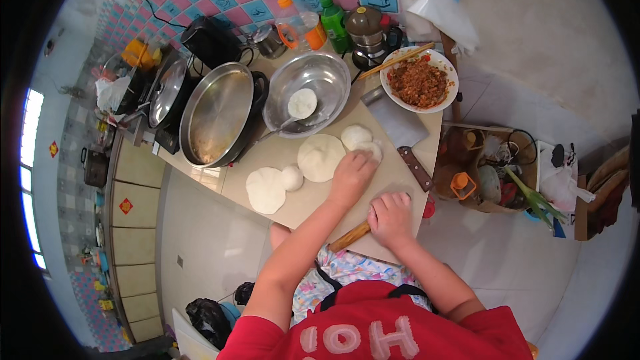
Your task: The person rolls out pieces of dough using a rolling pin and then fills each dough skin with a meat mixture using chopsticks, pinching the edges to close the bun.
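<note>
My left hand [355, 172] has its fingertips on a small, partly flattened dough piece [371, 150], gripping its near edge. A dough ball [356, 136] lies against that piece on its far side. To its left is a flat dough round [321, 160]; further left, another dough ball [292, 178] touches a second flat dough wrapper [265, 191]. My right hand [391, 217] is closed over one end of a wooden rolling pin [351, 236] near the table's front edge. Part of the pin is hidden under the hand.
A cleaver [397, 120] lies right of the dough. Behind stand a bowl of filling [419, 82] with chopsticks [397, 60], a metal basin [327, 72] holding a ladle [302, 104], and a large pan [220, 115]. Bottles and a black appliance line the wall. A box [492, 205] of goods stands right.
</note>
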`<act>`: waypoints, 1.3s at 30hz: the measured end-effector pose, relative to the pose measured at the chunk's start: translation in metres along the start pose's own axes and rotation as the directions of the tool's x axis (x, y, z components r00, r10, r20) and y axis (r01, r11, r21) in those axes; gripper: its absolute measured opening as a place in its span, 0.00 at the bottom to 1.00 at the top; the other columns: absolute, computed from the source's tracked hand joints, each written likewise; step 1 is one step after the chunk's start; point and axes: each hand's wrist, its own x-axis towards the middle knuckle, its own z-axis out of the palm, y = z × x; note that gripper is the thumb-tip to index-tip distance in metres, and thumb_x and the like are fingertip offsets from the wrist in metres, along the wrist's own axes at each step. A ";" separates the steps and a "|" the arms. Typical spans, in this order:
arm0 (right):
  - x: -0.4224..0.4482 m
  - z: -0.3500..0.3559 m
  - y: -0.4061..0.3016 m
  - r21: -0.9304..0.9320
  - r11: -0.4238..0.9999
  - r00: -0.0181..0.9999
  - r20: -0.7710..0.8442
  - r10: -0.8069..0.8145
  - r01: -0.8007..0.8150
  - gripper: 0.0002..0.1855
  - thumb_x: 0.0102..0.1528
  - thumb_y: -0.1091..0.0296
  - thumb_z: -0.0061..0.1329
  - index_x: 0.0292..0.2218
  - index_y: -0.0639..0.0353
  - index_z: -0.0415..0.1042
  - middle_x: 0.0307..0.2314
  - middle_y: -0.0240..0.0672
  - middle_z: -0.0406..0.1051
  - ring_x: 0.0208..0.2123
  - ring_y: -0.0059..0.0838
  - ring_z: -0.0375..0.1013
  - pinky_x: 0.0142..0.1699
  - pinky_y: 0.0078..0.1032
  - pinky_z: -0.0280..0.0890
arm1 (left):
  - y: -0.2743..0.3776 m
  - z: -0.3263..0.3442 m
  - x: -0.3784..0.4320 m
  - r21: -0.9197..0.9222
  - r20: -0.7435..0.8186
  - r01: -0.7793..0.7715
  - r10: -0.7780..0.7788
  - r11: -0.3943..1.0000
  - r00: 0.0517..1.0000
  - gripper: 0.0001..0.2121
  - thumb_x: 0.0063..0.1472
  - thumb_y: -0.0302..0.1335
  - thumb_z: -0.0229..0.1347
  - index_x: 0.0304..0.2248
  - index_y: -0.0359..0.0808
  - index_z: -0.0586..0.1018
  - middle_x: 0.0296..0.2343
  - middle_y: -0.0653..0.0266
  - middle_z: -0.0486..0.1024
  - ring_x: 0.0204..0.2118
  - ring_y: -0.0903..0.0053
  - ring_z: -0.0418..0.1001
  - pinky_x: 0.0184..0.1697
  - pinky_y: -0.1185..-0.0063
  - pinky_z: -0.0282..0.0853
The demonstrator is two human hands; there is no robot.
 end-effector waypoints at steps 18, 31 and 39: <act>0.004 0.001 0.000 0.050 0.998 1.000 0.003 0.027 -0.027 0.04 0.45 0.70 0.50 0.25 0.57 0.67 0.24 0.36 0.64 0.31 0.39 0.65 0.43 0.38 0.56 | 0.036 -0.076 -0.053 -0.078 0.218 0.473 -0.448 0.877 0.867 0.23 0.56 0.30 0.54 0.52 0.37 0.72 0.50 0.44 0.64 0.53 0.50 0.61 0.56 0.61 0.57; -0.001 0.002 -0.002 -0.023 1.000 1.000 -0.025 -0.009 0.008 0.07 0.44 0.69 0.49 0.22 0.56 0.64 0.21 0.35 0.62 0.28 0.38 0.64 0.40 0.38 0.55 | 0.047 -0.026 -0.050 0.360 0.378 0.335 -0.464 0.871 0.801 0.32 0.62 0.45 0.45 0.63 0.43 0.57 0.63 0.46 0.47 0.66 0.53 0.42 0.63 0.49 0.38; -0.003 0.006 0.001 -0.030 0.999 0.999 -0.030 -0.036 0.035 0.06 0.46 0.69 0.49 0.21 0.57 0.66 0.21 0.35 0.63 0.29 0.38 0.65 0.42 0.38 0.56 | 0.006 -0.034 -0.080 -0.554 0.083 0.678 -0.778 0.484 0.623 0.24 0.59 0.34 0.53 0.52 0.30 0.69 0.50 0.47 0.66 0.55 0.52 0.61 0.58 0.67 0.57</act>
